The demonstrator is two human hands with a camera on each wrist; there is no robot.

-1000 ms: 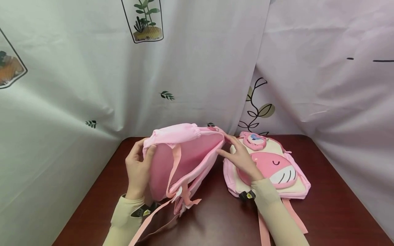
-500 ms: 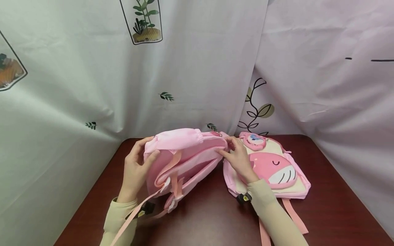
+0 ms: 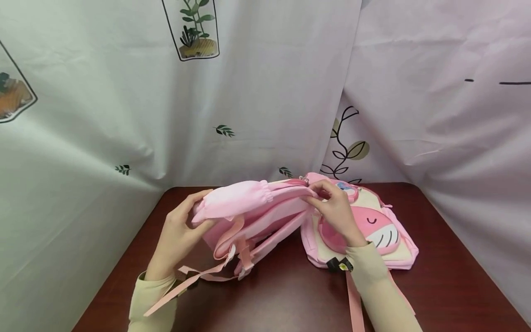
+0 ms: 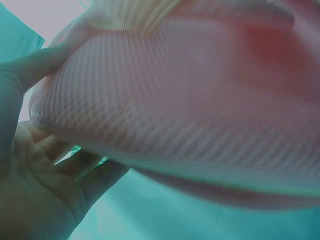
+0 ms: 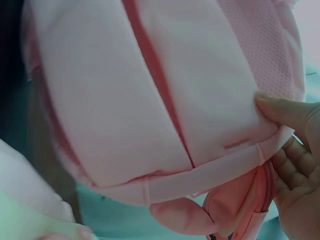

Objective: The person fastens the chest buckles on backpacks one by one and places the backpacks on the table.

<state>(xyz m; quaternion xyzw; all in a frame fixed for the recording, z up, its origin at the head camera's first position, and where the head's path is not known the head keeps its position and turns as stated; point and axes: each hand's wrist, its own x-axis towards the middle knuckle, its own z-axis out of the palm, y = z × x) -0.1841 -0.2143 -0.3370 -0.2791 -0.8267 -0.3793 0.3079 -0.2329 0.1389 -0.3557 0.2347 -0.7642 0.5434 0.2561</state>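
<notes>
A pink backpack [image 3: 237,201] is held sideways above the table, its gathered side pocket uppermost and its shoulder straps facing me. My left hand [image 3: 176,235] grips its left end, with thumb and fingers on opposite sides. Mesh fabric [image 4: 165,105] fills much of the left wrist view. At the other end, my right hand [image 3: 338,210] pinches the edge near the zipper and top handle. In the right wrist view, the thumb presses on a padded shoulder strap [image 5: 210,85] beside the handle [image 5: 215,172]. Salmon webbing [image 3: 182,286] dangles across my left sleeve.
A second backpack [image 3: 361,200], cream and pink with a whale patch [image 3: 373,226], lies on the table behind my right wrist. Its straps trail toward me on the dark red tabletop [image 3: 282,295]. White printed fabric [image 3: 265,92] hangs close behind and at both sides.
The held backpack has tipped flatter, hiding most of its back panel, and shifted slightly right. My right hand has gone from spread fingers to a pinch; my left wrist has moved left.
</notes>
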